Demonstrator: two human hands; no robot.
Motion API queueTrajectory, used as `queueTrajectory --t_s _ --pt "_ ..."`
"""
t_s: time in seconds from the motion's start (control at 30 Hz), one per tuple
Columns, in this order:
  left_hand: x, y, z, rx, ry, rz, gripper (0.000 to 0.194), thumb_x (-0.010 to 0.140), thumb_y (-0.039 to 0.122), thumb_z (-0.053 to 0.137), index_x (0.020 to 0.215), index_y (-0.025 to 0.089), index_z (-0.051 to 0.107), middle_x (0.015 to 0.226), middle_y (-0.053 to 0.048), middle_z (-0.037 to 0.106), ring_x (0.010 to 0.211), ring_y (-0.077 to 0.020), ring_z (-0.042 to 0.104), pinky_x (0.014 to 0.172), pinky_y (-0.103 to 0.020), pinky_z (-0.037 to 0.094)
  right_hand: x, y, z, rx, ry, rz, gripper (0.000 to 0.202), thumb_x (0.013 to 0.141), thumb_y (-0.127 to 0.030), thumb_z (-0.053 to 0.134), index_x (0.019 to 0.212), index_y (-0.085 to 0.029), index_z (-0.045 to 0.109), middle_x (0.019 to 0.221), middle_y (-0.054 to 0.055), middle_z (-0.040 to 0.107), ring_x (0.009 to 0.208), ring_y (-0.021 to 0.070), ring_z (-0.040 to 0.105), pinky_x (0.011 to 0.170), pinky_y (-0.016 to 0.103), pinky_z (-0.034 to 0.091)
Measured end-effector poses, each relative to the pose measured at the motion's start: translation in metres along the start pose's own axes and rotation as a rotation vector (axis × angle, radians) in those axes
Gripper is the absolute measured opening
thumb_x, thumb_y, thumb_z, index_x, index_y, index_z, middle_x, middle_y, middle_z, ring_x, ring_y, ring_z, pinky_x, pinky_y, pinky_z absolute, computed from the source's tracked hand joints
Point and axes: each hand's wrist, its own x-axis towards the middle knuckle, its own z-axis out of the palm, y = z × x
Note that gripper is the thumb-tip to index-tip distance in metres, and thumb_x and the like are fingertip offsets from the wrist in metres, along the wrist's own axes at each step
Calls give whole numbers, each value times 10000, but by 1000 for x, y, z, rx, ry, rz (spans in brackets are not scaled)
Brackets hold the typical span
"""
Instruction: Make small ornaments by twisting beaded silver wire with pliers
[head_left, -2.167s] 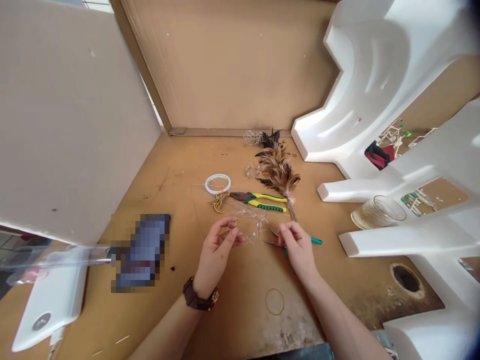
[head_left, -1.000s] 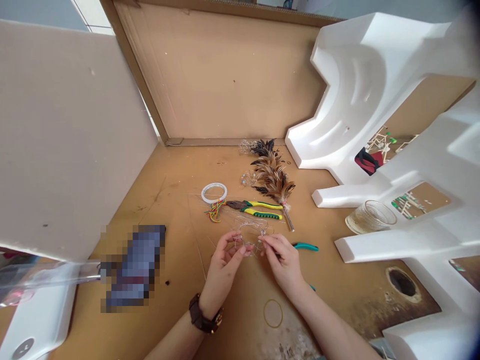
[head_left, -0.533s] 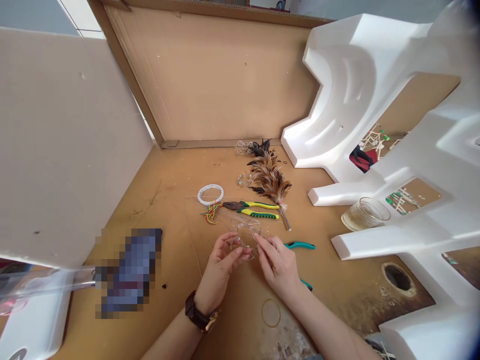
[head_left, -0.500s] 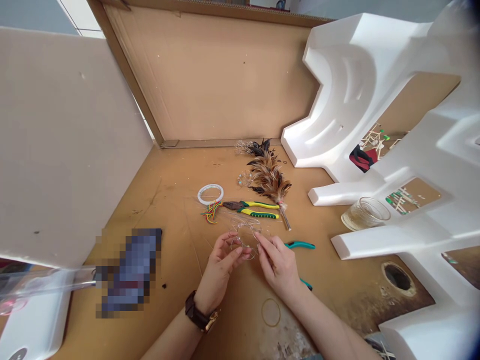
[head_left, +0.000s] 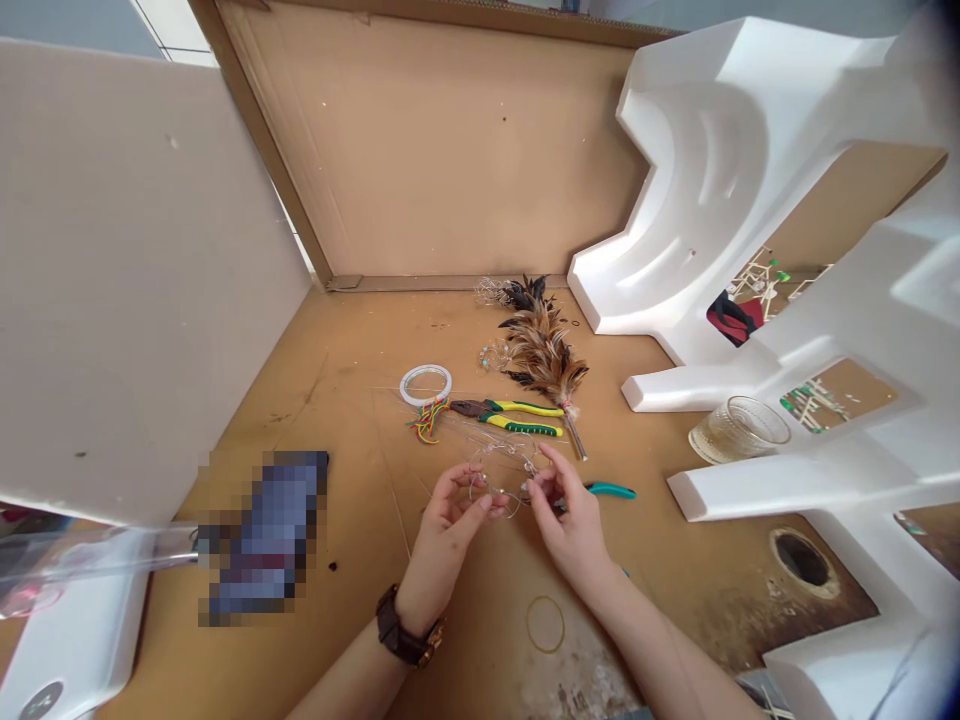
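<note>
Here both hands meet over the middle of the brown table [head_left: 337,400], a little toward its near edge. The left hand [head_left: 448,525], with a dark watch [head_left: 405,640] on its wrist, has thumb and forefinger pinched shut on one side of a small tangle of thin silver wire [head_left: 501,475] strung with a few pale beads. The right hand [head_left: 574,520] pinches the other side of the same wire piece with its fingertips closed, the rest of its fingers curled loosely. The wire piece is held just above the table surface between the two hands.

Just beyond the hands, toward the far edge, lie pliers with yellow and green handles [head_left: 510,417]; touching their nose end is a small bundle of red, yellow and green cords [head_left: 427,420], and beside that a roll of white tape [head_left: 425,384]. A brown feather bundle [head_left: 544,345] lies farther back, its quill end near the pliers' handles, with another small wire tangle [head_left: 491,291] at its far tip near the cardboard back wall [head_left: 450,150]. A teal-handled tool [head_left: 611,490] lies just right of the right hand, partly hidden by it. Toward the right edge a clear glass [head_left: 739,428] stands against white foam packing [head_left: 750,150]. A rubber band ring [head_left: 545,625] lies near the front edge.
</note>
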Motion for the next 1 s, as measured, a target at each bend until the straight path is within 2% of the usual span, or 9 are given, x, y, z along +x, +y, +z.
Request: queueTrajectory --t_s 0.1,0.3,0.43,0.67,0.77,0.87,0.93,1.0 --pt "0 0 0 5 0 12 297 743 229 641 1007 246 507 925 25 521 817 -146 655 797 -305 520 1 -1 0 0 2 0 396 858 -217 475 1250 -249 431 801 -1 587 651 111 563 618 229 479" --pt "0 -2 -1 20 -9 16 291 748 235 635 1007 249 503 930 25 521 820 -150 656 790 -311 523 2 0 -3 -33 10 -108 307 864 -184 459 1154 -258 527 863 19 612 719 121 584 675 244 484" --pt "0 -1 -1 30 -13 11 284 758 240 625 1009 244 492 931 26 527 833 -151 652 796 -309 517 3 0 -5 -50 -16 -159 274 874 -164 425 1097 -243 562 805 25 607 712 132 587 654 251 481" --pt "-2 -1 0 112 -25 18 292 758 264 616 1021 231 493 940 -2 550 853 -169 641 825 -347 502 5 -1 -6 -135 -1 -135 233 856 -191 454 1057 -227 568 801 31 611 672 131 580 623 251 480" --pt "-2 -4 -4 280 -17 73 318 777 276 590 1081 235 503 1026 -42 544 879 -177 630 815 -336 498 6 1 -6 -140 -23 -83 236 854 -200 452 1057 -221 569 818 39 617 676 136 585 626 256 482" --pt "-1 -2 -8 515 -23 166 348 797 279 557 1142 252 520 1107 -70 528 880 -179 613 787 -320 495 8 6 -6 -37 -67 37 232 852 -223 454 1055 -211 566 807 33 617 653 133 599 627 260 494" --pt "1 3 -12 679 -36 219 369 803 278 542 1172 269 527 1088 -67 536 813 -167 597 745 -306 489 9 8 -5 89 -105 142 220 851 -251 460 1041 -206 561 742 9 600 590 122 601 590 252 500" --pt "2 9 -15 806 -58 247 408 788 283 557 1196 280 528 971 -48 555 694 -150 556 677 -291 476 10 11 -4 220 -141 244 212 845 -282 468 1021 -202 556 670 -19 567 534 116 597 541 241 498"
